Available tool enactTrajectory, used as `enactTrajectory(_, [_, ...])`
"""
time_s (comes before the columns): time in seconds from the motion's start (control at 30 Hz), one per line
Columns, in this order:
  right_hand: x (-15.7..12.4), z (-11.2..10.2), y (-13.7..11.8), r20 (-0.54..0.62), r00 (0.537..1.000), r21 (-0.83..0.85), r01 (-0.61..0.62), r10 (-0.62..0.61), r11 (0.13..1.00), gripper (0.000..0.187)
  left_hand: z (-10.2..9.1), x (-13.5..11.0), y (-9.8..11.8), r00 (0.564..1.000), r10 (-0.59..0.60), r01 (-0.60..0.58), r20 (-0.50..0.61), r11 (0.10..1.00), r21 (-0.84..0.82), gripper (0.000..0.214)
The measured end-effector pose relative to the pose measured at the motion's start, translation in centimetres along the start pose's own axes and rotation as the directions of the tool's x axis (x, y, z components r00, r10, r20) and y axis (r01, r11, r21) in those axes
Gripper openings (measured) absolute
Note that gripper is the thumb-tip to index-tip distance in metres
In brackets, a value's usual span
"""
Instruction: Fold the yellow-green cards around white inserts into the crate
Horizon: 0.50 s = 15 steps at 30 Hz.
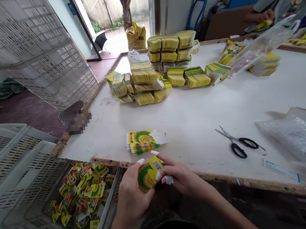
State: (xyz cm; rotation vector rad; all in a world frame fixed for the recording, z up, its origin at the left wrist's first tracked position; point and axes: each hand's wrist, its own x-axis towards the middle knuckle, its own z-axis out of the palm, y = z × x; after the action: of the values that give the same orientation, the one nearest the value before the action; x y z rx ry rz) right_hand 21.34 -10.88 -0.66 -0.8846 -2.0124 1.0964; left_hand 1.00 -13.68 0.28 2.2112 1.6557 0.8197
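Note:
Between my two hands, just off the table's near edge, is a yellow and green printed carton (pixel 147 176) with a barcode on its upper part. My left hand (pixel 132 195) is wrapped round its left side. The fingers of my right hand (pixel 177 172) pinch it at the right, by the barcode end. White coverings sit on several fingertips. A small fanned stack of flat yellow and green cartons (pixel 142 142) lies on the table right beyond my hands.
A crate (pixel 108 210) of small cartons stands at lower left. Black-handled scissors (pixel 238 145) and plastic wrap (pixel 295 139) lie to the right on the white table (pixel 191 117). Bundled carton stacks (pixel 144 71) fill the far side. Another person (pixel 291 1) holds something yellow at upper right.

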Motion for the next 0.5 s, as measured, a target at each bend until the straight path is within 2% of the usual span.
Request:
enactTrajectory(0.13, [0.11,0.01,0.60,-0.034,0.999,-0.072,-0.005,0.002,0.997,0.034,-0.36,0.63,-0.32,0.998,0.057,-0.059,0.032,0.997,0.045,0.059])
enactTrajectory(0.27, [0.07,0.50,0.71,-0.022,0.999,-0.136,-0.048,0.046,0.989,0.026,-0.50,0.90,-0.38,0.995,0.074,-0.077,0.060,0.995,0.058,0.061])
enactTrajectory(0.37, [0.04,0.69,0.69,0.009,0.999,-0.152,-0.047,0.049,0.987,0.032,-0.41,0.90,-0.44,0.996,0.059,-0.063,0.062,0.996,0.056,0.066])
enactTrajectory(0.5, [-0.05,0.64,0.65,-0.041,0.999,-0.124,-0.034,0.029,0.992,0.027,-0.45,0.91,-0.22,0.996,0.030,-0.032,0.088,0.999,0.020,0.064])
